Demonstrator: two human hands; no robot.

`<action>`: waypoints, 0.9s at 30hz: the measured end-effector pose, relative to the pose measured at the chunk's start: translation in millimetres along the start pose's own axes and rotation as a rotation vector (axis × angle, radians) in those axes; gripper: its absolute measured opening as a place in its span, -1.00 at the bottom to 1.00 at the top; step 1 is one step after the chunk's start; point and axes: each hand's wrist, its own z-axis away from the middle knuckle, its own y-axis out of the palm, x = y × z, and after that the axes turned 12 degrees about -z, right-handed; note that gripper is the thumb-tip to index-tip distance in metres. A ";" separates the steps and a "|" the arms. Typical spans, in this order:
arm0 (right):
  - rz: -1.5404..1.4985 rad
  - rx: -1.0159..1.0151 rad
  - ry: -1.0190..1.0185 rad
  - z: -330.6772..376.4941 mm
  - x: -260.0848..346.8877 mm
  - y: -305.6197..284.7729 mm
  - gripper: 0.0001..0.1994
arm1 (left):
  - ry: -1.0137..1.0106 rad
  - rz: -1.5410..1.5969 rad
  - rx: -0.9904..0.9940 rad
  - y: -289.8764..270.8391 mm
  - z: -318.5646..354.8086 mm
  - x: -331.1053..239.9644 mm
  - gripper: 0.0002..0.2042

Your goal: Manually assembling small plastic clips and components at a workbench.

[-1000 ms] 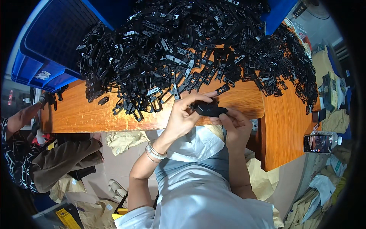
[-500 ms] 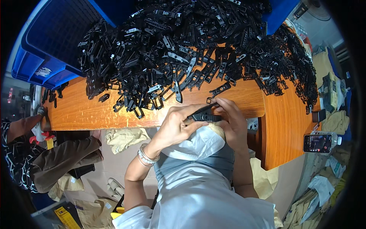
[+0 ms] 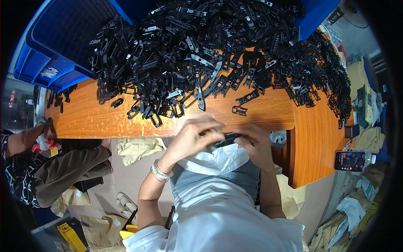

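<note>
Pinching a black part (image 3: pixel 228 139) at the near edge of the table (image 3: pixel 268 114): right hand (image 3: pixel 254 143), fingers blurred. Left hand (image 3: pixel 199 135) curled beside it; cannot tell whether it grips. Heap of black pieces (image 3: pixel 147 75) across table's far side; blue crate (image 3: pixel 67 74) at table's far left.

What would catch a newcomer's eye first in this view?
Probably the huge pile of black parts heaped across the far side of the wooden table, with a blue crate at its left. Next, at the near edge, the left hand and right hand, motion-blurred, with a black part between them. A lit phone stands by the table's right edge.
</note>
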 end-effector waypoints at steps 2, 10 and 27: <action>0.311 0.177 -0.056 1.8 -6.5 0.7 -0.79 | 0.037 -0.470 -0.306 -8.1 -5.4 9.7 -0.87; 0.377 -0.041 -0.172 -13.3 -8.1 2.6 -0.87 | -0.026 -0.993 -0.387 -16.6 -22.1 23.0 -0.90; 1.067 -0.208 -0.281 -16.9 -16.9 10.1 -0.82 | -0.040 -1.138 -0.463 -19.1 -21.9 25.2 -0.94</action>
